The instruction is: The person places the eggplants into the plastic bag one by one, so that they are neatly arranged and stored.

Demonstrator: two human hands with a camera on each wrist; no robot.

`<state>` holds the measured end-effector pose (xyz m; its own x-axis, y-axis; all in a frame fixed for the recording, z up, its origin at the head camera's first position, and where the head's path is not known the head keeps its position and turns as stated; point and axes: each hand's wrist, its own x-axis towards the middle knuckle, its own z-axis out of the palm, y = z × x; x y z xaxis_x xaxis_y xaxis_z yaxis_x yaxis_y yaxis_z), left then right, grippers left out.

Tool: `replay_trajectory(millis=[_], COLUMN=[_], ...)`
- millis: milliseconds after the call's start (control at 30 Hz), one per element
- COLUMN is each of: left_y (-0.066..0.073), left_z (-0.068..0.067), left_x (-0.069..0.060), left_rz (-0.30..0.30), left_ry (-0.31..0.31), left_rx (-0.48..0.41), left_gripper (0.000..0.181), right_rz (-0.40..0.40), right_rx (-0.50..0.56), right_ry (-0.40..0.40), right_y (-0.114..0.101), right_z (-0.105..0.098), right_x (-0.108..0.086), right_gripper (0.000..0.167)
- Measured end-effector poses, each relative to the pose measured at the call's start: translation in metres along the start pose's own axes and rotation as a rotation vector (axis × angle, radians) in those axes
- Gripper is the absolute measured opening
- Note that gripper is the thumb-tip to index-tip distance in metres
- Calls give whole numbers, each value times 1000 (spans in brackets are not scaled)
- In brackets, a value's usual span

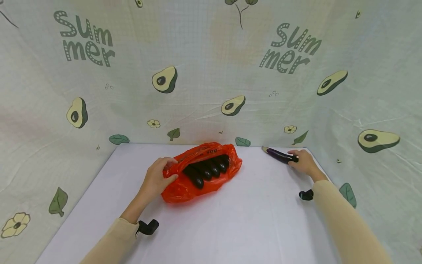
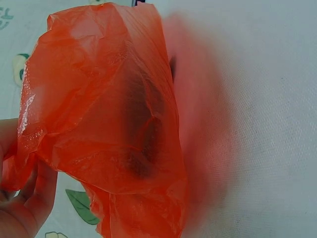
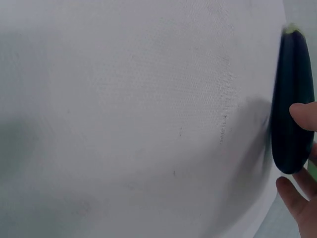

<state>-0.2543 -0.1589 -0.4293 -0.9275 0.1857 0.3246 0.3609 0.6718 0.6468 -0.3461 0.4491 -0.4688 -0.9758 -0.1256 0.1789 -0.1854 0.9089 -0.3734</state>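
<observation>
A red plastic bag (image 1: 189,194) lies on its side on the white table, its mouth facing the front right. Inside it, several dark eggplants (image 1: 206,169) rest side by side. With thumb and fingers, my left hand (image 1: 156,179) holds the bag's left edge. The left wrist view shows the bag's thin film (image 2: 99,109) close up, a dark shape showing through it. At the table's right side, my right hand (image 1: 304,162) grips the rounded end of a long purple eggplant (image 1: 278,155). Its pale stem end points to the far left; in the right wrist view the thumb (image 3: 303,115) presses its side.
The white tabletop (image 1: 237,220) spreads between and in front of the hands. A cloth printed with avocados and leaves (image 1: 204,66) hangs behind the table and along both sides. A small black device (image 1: 148,227) sits at the left wrist, another (image 1: 306,195) at the right.
</observation>
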Motion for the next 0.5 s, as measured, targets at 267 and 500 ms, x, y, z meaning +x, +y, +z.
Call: replay_trajectory(millis=[267,500], left_y=[1,-1], left_z=[1,-1], left_x=[0,-1], left_rz=[5,0], left_ry=[-8,4], left_rx=[-1,9], left_gripper=[49,49], right_rz=[-27,-1], right_rx=[4,27], right_ry=[-52,-120], right_y=[1,-10], right_z=[4,0], right_x=[-4,-6], right_gripper=[45,46])
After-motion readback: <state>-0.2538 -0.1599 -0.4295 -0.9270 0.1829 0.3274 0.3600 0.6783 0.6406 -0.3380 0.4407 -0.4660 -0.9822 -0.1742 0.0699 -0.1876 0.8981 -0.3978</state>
